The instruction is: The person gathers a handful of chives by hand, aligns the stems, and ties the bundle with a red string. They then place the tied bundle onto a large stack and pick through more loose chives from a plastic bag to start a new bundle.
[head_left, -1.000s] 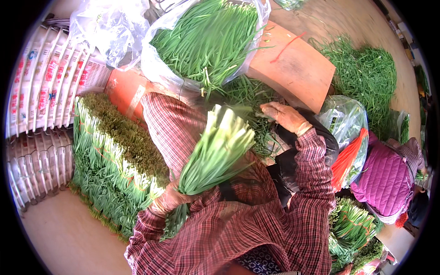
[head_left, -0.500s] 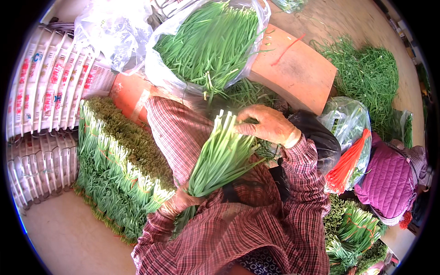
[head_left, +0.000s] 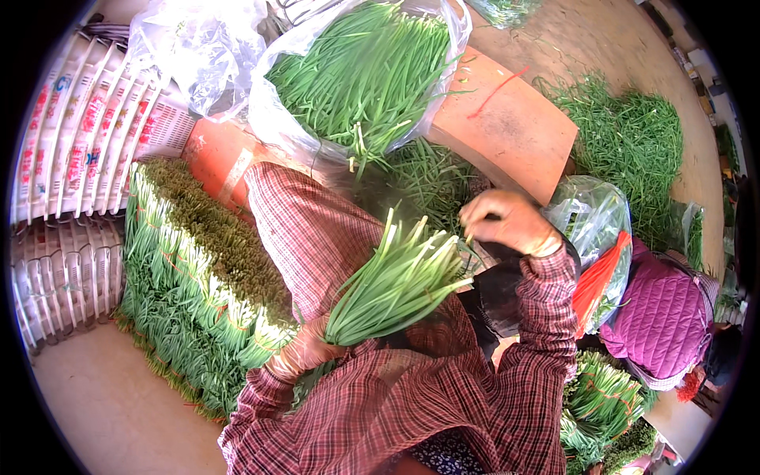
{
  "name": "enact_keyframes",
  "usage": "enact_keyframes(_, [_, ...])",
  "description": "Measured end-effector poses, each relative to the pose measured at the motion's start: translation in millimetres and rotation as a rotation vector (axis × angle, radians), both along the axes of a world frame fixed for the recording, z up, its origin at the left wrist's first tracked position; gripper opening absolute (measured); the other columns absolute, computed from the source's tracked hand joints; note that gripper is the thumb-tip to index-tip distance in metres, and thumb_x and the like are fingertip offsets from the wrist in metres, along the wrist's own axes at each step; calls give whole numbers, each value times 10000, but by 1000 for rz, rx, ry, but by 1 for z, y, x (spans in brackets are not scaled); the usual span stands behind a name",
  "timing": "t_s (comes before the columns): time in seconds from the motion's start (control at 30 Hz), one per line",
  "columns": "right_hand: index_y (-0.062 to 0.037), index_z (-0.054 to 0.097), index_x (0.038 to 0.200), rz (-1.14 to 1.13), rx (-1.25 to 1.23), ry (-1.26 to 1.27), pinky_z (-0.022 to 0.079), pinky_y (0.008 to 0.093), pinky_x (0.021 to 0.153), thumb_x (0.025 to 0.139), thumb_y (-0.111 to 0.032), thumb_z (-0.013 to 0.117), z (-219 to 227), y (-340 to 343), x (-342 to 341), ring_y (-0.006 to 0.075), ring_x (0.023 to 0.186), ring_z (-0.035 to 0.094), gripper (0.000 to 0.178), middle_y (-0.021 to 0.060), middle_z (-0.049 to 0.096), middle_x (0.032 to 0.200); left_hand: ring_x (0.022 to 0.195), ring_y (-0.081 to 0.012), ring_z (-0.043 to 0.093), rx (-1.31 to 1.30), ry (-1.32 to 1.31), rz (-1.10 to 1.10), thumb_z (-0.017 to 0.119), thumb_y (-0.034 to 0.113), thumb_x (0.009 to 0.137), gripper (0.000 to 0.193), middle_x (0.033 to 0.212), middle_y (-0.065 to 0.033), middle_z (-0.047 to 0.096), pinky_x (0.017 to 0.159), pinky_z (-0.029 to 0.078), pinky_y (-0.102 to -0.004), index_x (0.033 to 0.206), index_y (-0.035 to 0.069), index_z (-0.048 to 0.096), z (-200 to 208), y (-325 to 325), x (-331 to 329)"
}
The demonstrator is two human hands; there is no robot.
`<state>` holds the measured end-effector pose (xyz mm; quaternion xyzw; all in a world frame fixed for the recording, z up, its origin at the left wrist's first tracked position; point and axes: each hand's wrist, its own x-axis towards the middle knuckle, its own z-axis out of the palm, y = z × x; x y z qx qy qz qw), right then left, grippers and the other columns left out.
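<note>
In my left hand (head_left: 307,348) is a bunch of green garlic chives (head_left: 388,289), gripped near its leafy end, over my lap. Its pale cut ends fan out up and to the right. My right hand (head_left: 511,222) is held just beyond those ends, apart from the bunch. Its thumb and fingers are pinched together; a thin strand seems to show at their tips, too small to make out. Beyond my knees, a clear plastic bag (head_left: 265,107) stands open, full of loose chives (head_left: 364,75).
Tied chive bundles (head_left: 198,293) are stacked on my left beside white plastic crates (head_left: 87,134). An orange block (head_left: 511,123) lies ahead. A loose chive heap (head_left: 625,134), red ties (head_left: 600,277) and a person in a purple quilted garment (head_left: 661,309) are to the right.
My right hand has moved right, away from the cut ends of the bunch. The bunch has tipped to the right and its ends have spread out; my left hand still grips it.
</note>
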<state>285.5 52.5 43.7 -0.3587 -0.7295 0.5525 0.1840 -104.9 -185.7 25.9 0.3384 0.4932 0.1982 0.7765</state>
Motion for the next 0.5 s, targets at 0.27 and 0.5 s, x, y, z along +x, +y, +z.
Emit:
enact_keyframes(0.27, [-107,711,1172,239,-30,-97,552,336,878,885,-221,775,42,-25,-42,168,996,694,316,59,734,1127,1118,-160,639,214,251,-245,662,-123,848,532,1238,-92,700,948,520,-294,1355,22,593,35,24,9])
enact_keyframes(0.5, [3,705,1065,-102,-289,73,544,275,714,941,-69,689,33,-12,6,125,806,667,144,85,729,963,1096,-283,676,614,374,-346,764,-20,770,825,1250,-146,672,949,536,-332,1517,89,431,30,20,8])
